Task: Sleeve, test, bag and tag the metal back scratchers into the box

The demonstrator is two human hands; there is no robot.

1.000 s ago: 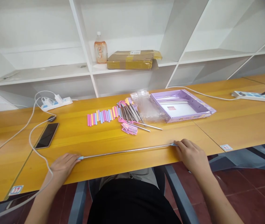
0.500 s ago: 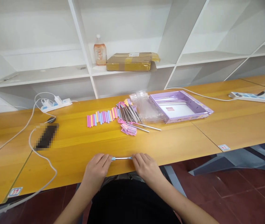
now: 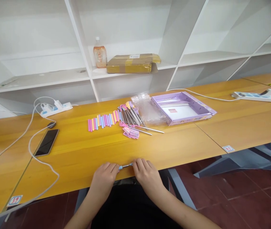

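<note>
Between my two hands, at the table's front edge, is a telescopic back scratcher [image 3: 126,165] with a metal rod and light blue ends. My left hand [image 3: 105,178] is closed round one blue end, and my right hand [image 3: 147,175] pinches the other; fingers cover most of both ends. Farther back lies a pile of back scratchers [image 3: 131,115] with metal rods and small coloured hand-shaped heads. Left of it runs a row of pink, yellow, blue and purple handles [image 3: 104,120]. Small pink printed cards [image 3: 131,133] lie in front of the pile.
A purple box tray [image 3: 188,118] and clear plastic bags [image 3: 148,111] are right of the pile. At left lie a phone [image 3: 46,142], a white cable [image 3: 54,171] and a power strip [image 3: 56,109]. Shelves behind hold a bottle [image 3: 100,57] and a cardboard box [image 3: 130,64].
My hands have come closer together, and less of the metal rod shows between them. The back scratcher now slants slightly, its right end farther from me. The view has shifted slightly.
</note>
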